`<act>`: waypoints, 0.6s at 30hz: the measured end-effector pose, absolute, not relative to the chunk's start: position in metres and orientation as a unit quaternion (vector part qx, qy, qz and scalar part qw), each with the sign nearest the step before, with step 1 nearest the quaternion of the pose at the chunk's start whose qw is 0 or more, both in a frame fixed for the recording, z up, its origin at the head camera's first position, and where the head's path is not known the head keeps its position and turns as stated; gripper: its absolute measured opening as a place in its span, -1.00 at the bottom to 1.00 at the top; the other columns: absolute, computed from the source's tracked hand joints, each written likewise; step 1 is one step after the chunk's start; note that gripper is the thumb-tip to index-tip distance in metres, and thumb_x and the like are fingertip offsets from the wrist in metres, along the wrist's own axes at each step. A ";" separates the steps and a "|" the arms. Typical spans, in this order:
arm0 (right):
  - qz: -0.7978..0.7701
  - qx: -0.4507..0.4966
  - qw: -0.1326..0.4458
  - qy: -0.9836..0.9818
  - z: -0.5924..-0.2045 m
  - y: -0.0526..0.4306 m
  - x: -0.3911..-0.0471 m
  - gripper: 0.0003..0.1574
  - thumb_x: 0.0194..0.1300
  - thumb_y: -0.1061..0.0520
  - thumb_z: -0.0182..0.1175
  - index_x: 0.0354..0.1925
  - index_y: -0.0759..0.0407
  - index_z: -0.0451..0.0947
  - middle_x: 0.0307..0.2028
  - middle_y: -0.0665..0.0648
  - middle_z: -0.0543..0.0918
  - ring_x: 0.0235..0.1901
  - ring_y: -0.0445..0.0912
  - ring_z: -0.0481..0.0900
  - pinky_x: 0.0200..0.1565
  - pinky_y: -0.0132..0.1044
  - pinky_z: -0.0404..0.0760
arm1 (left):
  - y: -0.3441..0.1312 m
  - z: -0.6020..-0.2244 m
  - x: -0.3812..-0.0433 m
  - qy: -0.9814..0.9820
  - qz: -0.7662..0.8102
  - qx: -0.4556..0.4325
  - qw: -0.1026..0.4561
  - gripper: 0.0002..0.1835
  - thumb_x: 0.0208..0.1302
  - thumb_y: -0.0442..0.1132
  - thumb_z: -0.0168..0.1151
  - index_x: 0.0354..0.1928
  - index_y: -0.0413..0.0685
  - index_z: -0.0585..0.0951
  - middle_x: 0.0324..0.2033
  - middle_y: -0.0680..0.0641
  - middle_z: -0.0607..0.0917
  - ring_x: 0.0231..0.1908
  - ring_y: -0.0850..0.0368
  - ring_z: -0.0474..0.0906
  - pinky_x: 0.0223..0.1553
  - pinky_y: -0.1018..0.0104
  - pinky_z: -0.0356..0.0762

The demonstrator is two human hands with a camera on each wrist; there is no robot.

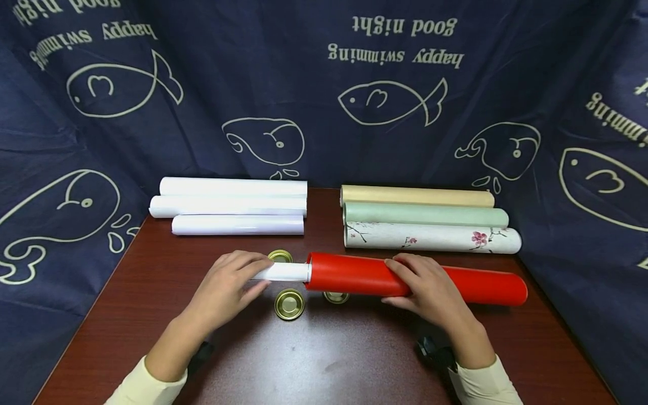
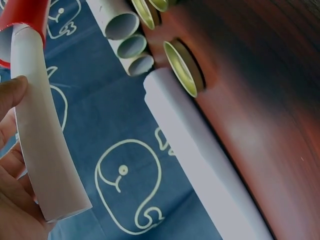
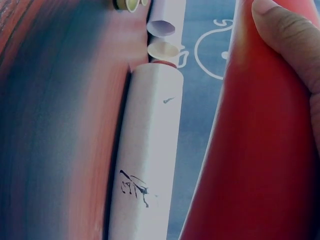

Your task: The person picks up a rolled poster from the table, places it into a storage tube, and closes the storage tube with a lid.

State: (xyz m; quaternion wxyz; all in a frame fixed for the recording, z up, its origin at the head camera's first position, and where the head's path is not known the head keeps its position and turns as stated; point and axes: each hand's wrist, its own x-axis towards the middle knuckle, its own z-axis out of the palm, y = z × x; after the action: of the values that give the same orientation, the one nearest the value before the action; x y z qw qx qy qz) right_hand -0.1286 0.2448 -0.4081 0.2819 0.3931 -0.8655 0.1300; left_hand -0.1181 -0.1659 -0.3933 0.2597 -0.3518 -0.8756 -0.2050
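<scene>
My left hand (image 1: 228, 286) holds a rolled sheet of white paper (image 1: 284, 272) between thumb and fingers. One end of the roll sits inside the open left end of a red cardboard tube (image 1: 349, 274). Across the middle of that tube my right hand (image 1: 426, 288) grips from above, its thumb on the near side. In the left wrist view the paper roll (image 2: 47, 135) runs up into the red rim, its free end near the palm. The right wrist view shows the thumb lying along the red tube (image 3: 265, 130).
Three gold round lids (image 1: 289, 304) lie near the tube's open end, one partly under the tube. Behind, at left, are three white paper rolls (image 1: 228, 205). At back right lie a beige tube (image 1: 415, 196), a green tube (image 1: 425, 214) and a white blossom-patterned tube (image 1: 435, 237). Dark blue cloth (image 1: 283, 67) hangs around the table.
</scene>
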 end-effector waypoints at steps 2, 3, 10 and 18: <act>0.129 0.392 0.280 -0.866 -0.408 0.244 -0.129 -0.12 0.33 -0.51 -0.02 0.14 0.18 0.55 -0.07 0.24 0.60 -0.13 0.18 0.58 -0.10 0.13 0.56 | -0.162 -0.393 -0.119 -0.874 -0.205 -0.355 0.261 -0.54 -0.02 -0.25 0.56 -0.01 -0.09 0.68 -0.11 -0.05 0.68 -0.09 -0.01 0.59 -0.05 -0.06 0.52; 0.128 0.392 0.279 -0.867 -0.408 0.244 -0.129 -0.11 0.33 -0.51 -0.03 0.14 0.18 0.55 -0.07 0.24 0.60 -0.12 0.18 0.58 -0.10 0.13 0.56 | -0.160 -0.393 -0.119 -0.873 -0.204 -0.356 0.261 -0.54 -0.01 -0.25 0.56 -0.01 -0.09 0.68 -0.11 -0.05 0.68 -0.10 -0.01 0.59 -0.06 -0.05 0.52; 0.126 0.397 0.277 -0.866 -0.409 0.243 -0.128 -0.13 0.32 -0.50 -0.01 0.13 0.17 0.55 -0.08 0.24 0.60 -0.14 0.16 0.58 -0.10 0.11 0.57 | -0.146 -0.395 -0.117 -0.874 -0.195 -0.363 0.256 -0.56 0.03 -0.21 0.55 -0.01 -0.08 0.69 -0.12 -0.04 0.68 -0.09 0.00 0.59 -0.05 -0.03 0.53; 0.125 0.402 0.275 -0.864 -0.409 0.241 -0.127 -0.18 0.25 -0.43 0.21 0.16 0.15 0.54 -0.07 0.23 0.60 -0.14 0.15 0.59 -0.12 0.11 0.57 | -0.135 -0.397 -0.116 -0.873 -0.193 -0.375 0.245 -0.58 0.08 -0.20 0.53 0.01 -0.05 0.68 -0.10 -0.02 0.68 -0.07 0.03 0.58 -0.03 0.01 0.54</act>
State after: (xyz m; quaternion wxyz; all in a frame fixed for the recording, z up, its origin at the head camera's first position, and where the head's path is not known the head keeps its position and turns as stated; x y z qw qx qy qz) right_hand -0.1274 0.2409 -0.4088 0.2754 0.4024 -0.8640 0.1251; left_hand -0.1156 -0.1350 -0.3965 0.2450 -0.3754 -0.8729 -0.1927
